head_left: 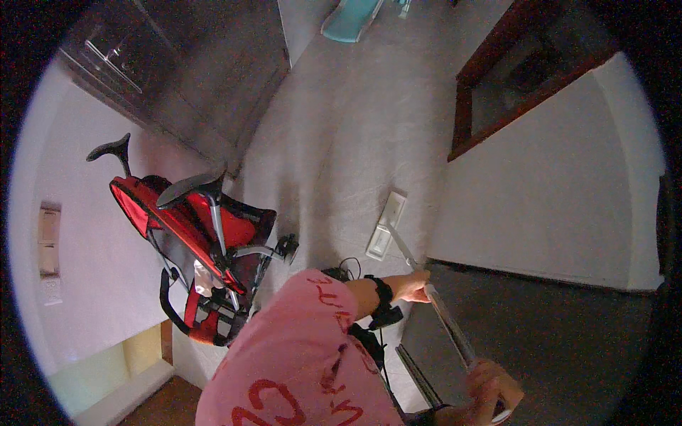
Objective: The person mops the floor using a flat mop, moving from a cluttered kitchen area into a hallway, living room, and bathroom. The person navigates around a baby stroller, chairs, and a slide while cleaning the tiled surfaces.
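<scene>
A flat mop with a white rectangular head [378, 240] lies against the grey floor in front of me. Its pale handle [452, 328] slants down and to the right, toward my body. Partway along that handle, my left hand [412, 286] is wrapped round it, with a black band on the wrist. Closer to me, my right hand [494, 390] grips the handle near its top end, which pokes out below the fist. The pink sleeve of my left arm hides part of the floor.
A red and black folding stroller [213, 241] stands at the left by the wall. Dark doors [213, 85] rise at the far left. A brown-framed window [490, 99] is set in the right wall. A light blue slide [352, 20] stands at the far end.
</scene>
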Available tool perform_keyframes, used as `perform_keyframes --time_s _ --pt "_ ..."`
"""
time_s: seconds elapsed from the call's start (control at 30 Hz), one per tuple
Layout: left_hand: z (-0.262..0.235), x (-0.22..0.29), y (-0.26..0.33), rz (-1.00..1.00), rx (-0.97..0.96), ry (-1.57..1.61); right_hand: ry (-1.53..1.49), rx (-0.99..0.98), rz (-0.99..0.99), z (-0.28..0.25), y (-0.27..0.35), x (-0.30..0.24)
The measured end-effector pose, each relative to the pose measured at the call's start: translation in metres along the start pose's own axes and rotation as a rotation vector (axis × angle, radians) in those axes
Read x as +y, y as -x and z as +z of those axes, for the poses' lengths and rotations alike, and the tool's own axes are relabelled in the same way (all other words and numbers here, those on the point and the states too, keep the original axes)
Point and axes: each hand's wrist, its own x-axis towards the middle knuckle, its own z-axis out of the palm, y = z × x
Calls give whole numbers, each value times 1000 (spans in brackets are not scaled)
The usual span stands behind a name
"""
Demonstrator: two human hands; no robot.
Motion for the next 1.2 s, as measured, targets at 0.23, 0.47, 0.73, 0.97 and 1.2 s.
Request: perform_keyframes --time_s 0.23,0.47,0.73,0.97,1.2 --pt "21 7 48 87 30 88 -205 -51 -210 1 -25 -8" --pt "-73 104 120 660 499 376 -96 -56 101 64 -69 41" --pt "-220 200 175 1060 556 897 -272 -734 299 215 -196 79" --pt "-212 285 219 1239 631 1111 -453 -1044 89 306 -320 88" --pt "-203 337 244 1215 522 1378 -646 -1507 -76 381 -409 98"
